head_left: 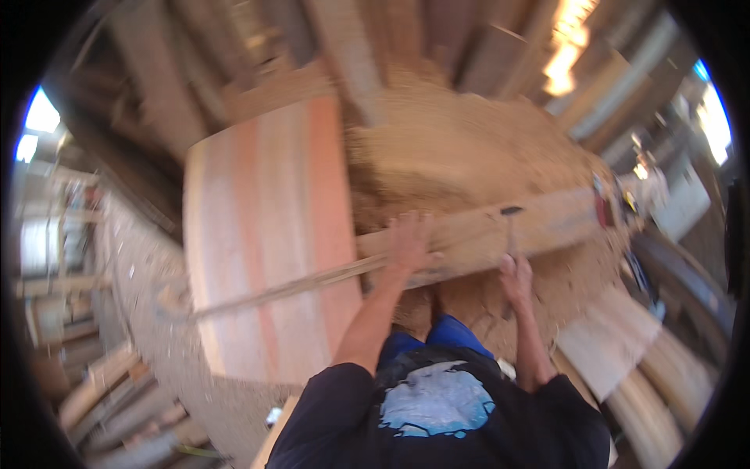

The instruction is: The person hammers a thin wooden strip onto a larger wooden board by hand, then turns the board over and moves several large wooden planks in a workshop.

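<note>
My left hand (411, 241) lies with its fingers stretched out on a long thick wooden beam (469, 230). A thin wooden strip (297, 291) reaches leftward from under that hand, over a wide striped panel of pale and reddish boards (269, 211). Closed round the handle of a hammer (511, 227) is my right hand (516, 277), to the right of the left one. The dark hammer head is up, over the beam. Motion blurs the picture, so I cannot tell whether the left palm presses on the strip's end or on the beam alone.
Beyond the beam spreads a heap of sawdust (469, 141). Upright planks (348, 55) lean along the far side. Pale boards (609, 344) lie at the lower right, and stacked timber pieces (125, 399) at the lower left. A red object (601, 209) sits by the beam's right end.
</note>
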`<control>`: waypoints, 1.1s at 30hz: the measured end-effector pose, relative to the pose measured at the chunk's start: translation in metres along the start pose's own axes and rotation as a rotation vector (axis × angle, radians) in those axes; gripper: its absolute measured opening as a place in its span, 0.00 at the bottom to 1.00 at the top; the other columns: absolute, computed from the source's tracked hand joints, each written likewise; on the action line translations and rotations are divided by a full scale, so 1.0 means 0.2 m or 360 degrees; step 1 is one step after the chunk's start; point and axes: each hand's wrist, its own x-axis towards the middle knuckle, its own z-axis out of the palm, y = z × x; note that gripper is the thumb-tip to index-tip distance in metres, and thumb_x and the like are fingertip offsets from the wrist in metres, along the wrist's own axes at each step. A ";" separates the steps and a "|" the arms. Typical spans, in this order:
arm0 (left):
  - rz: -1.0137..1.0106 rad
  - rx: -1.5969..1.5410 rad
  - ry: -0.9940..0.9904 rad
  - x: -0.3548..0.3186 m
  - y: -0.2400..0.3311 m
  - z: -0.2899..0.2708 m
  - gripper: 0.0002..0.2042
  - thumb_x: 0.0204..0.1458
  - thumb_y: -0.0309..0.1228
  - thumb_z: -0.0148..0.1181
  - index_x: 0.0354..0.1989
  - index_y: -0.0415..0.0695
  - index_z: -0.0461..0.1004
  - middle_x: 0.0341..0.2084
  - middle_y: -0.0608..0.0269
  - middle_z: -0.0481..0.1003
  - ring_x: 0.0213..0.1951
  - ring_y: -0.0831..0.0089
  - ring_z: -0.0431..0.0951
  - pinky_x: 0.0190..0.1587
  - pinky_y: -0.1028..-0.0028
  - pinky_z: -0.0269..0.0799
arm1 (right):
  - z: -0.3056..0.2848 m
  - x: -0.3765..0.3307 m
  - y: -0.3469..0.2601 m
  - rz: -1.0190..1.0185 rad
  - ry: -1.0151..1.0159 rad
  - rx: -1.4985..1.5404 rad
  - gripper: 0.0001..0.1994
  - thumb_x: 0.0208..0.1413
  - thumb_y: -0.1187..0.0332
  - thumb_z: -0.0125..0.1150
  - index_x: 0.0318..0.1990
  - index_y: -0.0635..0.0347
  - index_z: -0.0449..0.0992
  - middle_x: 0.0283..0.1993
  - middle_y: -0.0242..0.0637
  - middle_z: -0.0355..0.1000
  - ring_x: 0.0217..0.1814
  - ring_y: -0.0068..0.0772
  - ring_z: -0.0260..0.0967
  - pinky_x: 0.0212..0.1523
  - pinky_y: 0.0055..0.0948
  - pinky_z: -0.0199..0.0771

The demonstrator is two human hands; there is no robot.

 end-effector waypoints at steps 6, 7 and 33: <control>-0.0980 -0.0349 0.0984 -0.56 -0.45 0.18 0.44 0.55 0.51 0.59 0.72 0.36 0.48 0.72 0.28 0.43 0.74 0.36 0.39 0.71 0.40 0.33 | 0.20 -0.08 -0.24 -0.0038 -0.0520 0.0199 0.14 0.65 0.62 0.52 0.37 0.68 0.69 0.32 0.56 0.72 0.34 0.56 0.71 0.36 0.49 0.69; -0.1307 -0.0348 0.1109 -0.74 -0.63 0.30 0.43 0.54 0.48 0.60 0.72 0.34 0.49 0.71 0.28 0.43 0.73 0.35 0.41 0.70 0.38 0.36 | 0.26 -0.09 -0.31 -0.0110 -0.0560 0.0202 0.14 0.65 0.62 0.52 0.37 0.68 0.69 0.32 0.56 0.72 0.34 0.56 0.71 0.36 0.49 0.69; -0.2880 -0.1539 0.2342 -2.07 -1.44 1.15 0.32 0.64 0.48 0.47 0.59 0.24 0.62 0.51 0.24 0.70 0.54 0.35 0.72 0.59 0.52 0.65 | 0.89 -1.25 -1.32 -0.0863 -0.1529 -0.0300 0.17 0.59 0.65 0.56 0.50 0.68 0.70 0.42 0.60 0.75 0.47 0.62 0.74 0.48 0.49 0.72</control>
